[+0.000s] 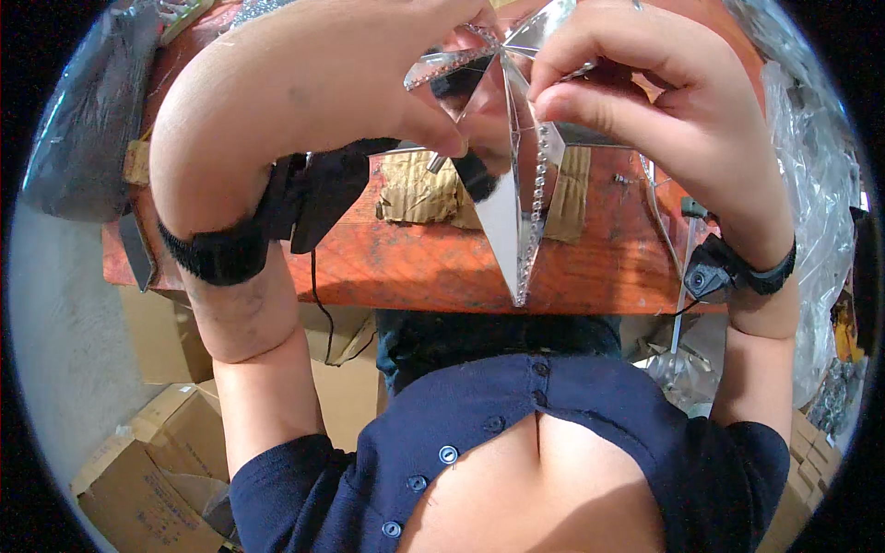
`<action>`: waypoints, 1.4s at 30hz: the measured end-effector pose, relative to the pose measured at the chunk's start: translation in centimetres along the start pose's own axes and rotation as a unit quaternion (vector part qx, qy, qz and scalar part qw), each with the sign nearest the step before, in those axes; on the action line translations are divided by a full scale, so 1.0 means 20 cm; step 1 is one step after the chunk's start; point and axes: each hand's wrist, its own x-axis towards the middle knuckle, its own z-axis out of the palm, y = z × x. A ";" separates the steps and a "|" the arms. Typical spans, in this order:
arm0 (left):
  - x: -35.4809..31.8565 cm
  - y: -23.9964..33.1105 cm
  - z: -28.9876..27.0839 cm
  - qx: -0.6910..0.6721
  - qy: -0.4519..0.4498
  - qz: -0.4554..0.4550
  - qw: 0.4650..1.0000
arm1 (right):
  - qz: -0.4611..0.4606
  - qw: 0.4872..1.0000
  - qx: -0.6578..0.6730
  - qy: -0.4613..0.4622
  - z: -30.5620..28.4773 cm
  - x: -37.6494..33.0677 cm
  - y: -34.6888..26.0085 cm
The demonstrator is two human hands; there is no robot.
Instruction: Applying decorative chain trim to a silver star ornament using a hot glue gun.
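Mirrored star between both hands

Counted items: two bare hands, one left hand and one right hand; one mirrored, faceted silver star edged with clear rhinestones; two black fabric wrist straps; one orange-red wooden table.

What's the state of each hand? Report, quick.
Left hand: closed, holding the shiny star.
Right hand: pinched closed at the star; whether it grips anything cannot be told.
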 end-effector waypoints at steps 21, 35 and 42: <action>-0.16 0.10 -0.09 0.060 -0.034 -0.021 0.997 | 0.132 0.986 -0.088 -0.057 0.03 0.02 -0.03; -0.08 0.14 -0.04 0.057 -0.021 -0.017 0.998 | 0.032 0.987 -0.153 -0.031 0.05 0.02 -0.01; -0.11 0.18 -0.06 0.068 -0.013 -0.021 0.997 | 0.064 0.991 -0.113 -0.035 0.04 0.02 -0.03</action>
